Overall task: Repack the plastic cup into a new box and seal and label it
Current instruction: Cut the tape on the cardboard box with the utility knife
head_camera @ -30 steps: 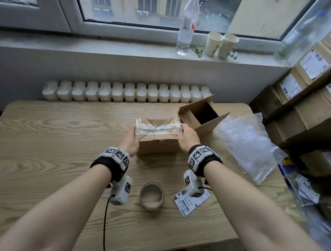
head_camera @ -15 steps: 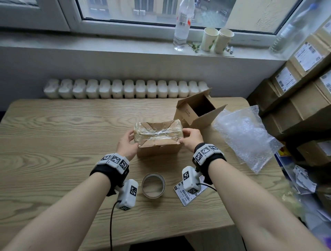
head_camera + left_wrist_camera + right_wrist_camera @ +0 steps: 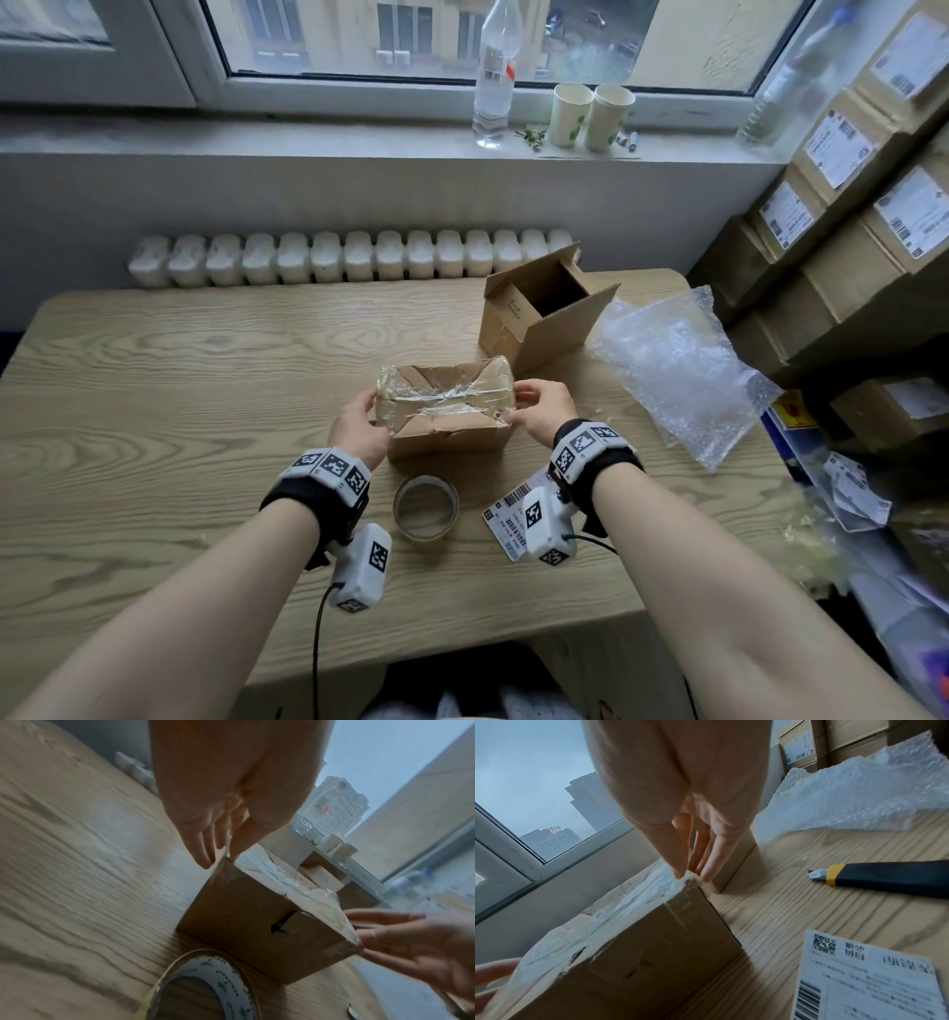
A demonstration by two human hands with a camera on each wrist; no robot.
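A brown cardboard box (image 3: 447, 437), its top crossed with wrinkled clear tape, stands on the wooden table (image 3: 205, 390). My left hand (image 3: 359, 419) touches its upper left corner with straight fingers, shown close in the left wrist view (image 3: 221, 858). At the upper right corner lies my right hand (image 3: 526, 408), fingertips on the taped edge (image 3: 693, 877). A second box (image 3: 544, 308) stands open behind. A tape roll (image 3: 425, 508) and a printed label (image 3: 506, 519) lie in front. The plastic cup is not in sight.
Bubble wrap (image 3: 678, 370) lies to the right of the boxes. A black and yellow utility knife (image 3: 885, 878) rests on the table near the label (image 3: 864, 975). Stacked labelled cartons (image 3: 847, 216) fill the right side. A bottle and paper cups stand on the windowsill (image 3: 308, 139).
Both hands have slid from the box's ends up to its top corners. The box has turned a little on the table, and more of its taped top shows.
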